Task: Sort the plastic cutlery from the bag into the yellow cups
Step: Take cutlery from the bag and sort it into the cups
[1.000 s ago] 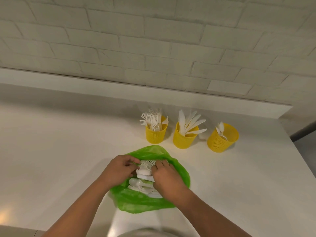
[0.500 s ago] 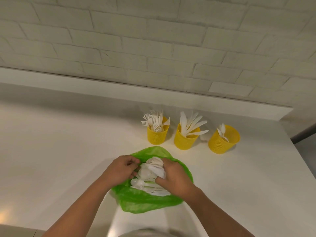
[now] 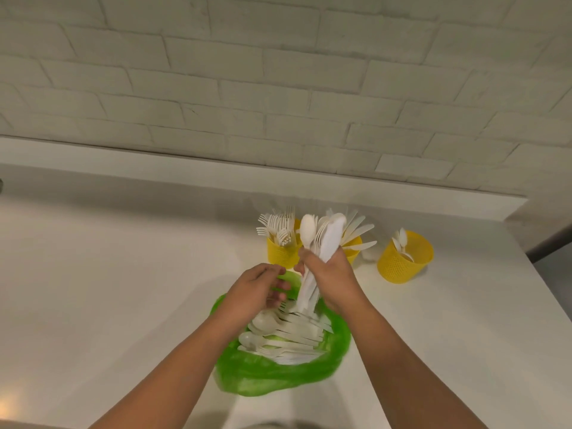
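Observation:
A green plastic bag [image 3: 266,376] lies open on the white counter with several white plastic spoons and forks [image 3: 284,332] in it. My right hand [image 3: 332,275] grips a bundle of white cutlery [image 3: 322,243], lifted upright above the bag. My left hand [image 3: 257,292] hovers over the bag's far edge with loosely curled fingers and holds nothing. Behind stand three yellow cups: the left cup [image 3: 280,255] holds forks, the middle cup [image 3: 354,246] holds knives and is partly hidden by the bundle, the right cup [image 3: 405,261] holds a few spoons.
The white counter [image 3: 108,289] runs to a raised ledge [image 3: 154,162] under a white brick wall. Its right edge [image 3: 544,292] drops off beside the right cup.
My right hand has closed on a bundle of cutlery and raised it out of the bag toward the cups. My left hand has let go of the pile and lifted slightly.

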Demonstrator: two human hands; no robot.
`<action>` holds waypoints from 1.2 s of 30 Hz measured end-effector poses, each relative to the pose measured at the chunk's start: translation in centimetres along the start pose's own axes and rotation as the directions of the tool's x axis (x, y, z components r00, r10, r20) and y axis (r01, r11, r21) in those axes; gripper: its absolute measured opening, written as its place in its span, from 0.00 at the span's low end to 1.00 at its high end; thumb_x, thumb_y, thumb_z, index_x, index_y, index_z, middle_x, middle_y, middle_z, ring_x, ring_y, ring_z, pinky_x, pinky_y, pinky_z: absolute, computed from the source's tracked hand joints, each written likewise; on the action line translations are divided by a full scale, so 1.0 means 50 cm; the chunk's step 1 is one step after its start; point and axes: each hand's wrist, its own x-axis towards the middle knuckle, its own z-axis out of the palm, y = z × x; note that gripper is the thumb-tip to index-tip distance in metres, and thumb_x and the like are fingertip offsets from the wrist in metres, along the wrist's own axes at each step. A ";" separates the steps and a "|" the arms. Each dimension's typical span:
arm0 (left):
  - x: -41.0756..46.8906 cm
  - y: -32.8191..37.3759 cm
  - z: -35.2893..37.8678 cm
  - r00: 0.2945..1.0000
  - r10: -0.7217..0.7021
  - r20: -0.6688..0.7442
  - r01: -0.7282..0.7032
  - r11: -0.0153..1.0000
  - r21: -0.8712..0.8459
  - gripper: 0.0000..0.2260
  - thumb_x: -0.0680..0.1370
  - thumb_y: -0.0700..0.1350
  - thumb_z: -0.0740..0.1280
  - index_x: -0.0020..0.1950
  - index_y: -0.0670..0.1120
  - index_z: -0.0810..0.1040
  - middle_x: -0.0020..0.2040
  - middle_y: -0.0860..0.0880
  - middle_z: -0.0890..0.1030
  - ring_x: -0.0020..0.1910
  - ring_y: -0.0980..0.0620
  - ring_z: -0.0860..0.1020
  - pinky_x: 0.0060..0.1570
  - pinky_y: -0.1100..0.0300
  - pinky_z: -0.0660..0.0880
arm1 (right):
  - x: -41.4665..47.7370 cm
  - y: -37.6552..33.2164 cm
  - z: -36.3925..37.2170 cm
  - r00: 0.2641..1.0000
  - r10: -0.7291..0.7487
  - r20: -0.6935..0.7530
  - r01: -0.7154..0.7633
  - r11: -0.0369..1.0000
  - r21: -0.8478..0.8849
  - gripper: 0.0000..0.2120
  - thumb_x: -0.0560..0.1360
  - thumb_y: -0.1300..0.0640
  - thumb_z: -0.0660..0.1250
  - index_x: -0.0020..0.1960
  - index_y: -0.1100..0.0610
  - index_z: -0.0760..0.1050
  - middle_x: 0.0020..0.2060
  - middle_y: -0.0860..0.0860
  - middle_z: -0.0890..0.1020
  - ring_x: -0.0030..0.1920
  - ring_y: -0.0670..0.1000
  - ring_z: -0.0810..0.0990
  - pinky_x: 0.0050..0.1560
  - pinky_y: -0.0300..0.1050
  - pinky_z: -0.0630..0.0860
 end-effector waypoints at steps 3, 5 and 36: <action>-0.001 0.015 0.040 0.989 -0.139 0.044 0.144 0.975 -0.168 0.19 0.85 0.56 0.59 0.62 0.44 0.81 0.54 0.41 0.86 0.49 0.42 0.84 0.52 0.52 0.81 | 0.013 -0.027 0.022 0.998 0.029 -0.057 -0.012 0.960 0.281 0.03 0.78 0.63 0.70 0.50 0.60 0.76 0.31 0.57 0.78 0.34 0.59 0.79 0.43 0.59 0.80; -0.003 0.026 0.060 0.969 -0.223 0.105 0.246 0.900 -0.359 0.21 0.85 0.58 0.59 0.61 0.43 0.81 0.54 0.40 0.86 0.52 0.40 0.85 0.57 0.47 0.80 | 0.012 -0.046 0.039 0.993 0.037 -0.116 0.015 0.908 0.418 0.03 0.78 0.65 0.69 0.49 0.61 0.76 0.30 0.58 0.76 0.31 0.57 0.75 0.38 0.54 0.78; -0.019 0.108 0.062 0.962 0.150 0.230 -0.094 0.967 -0.239 0.12 0.72 0.42 0.71 0.54 0.40 0.85 0.57 0.40 0.86 0.54 0.36 0.83 0.62 0.29 0.73 | -0.053 -0.084 0.000 0.747 0.234 0.622 -0.389 0.913 0.123 0.08 0.73 0.70 0.66 0.52 0.66 0.76 0.32 0.61 0.78 0.33 0.59 0.80 0.38 0.52 0.81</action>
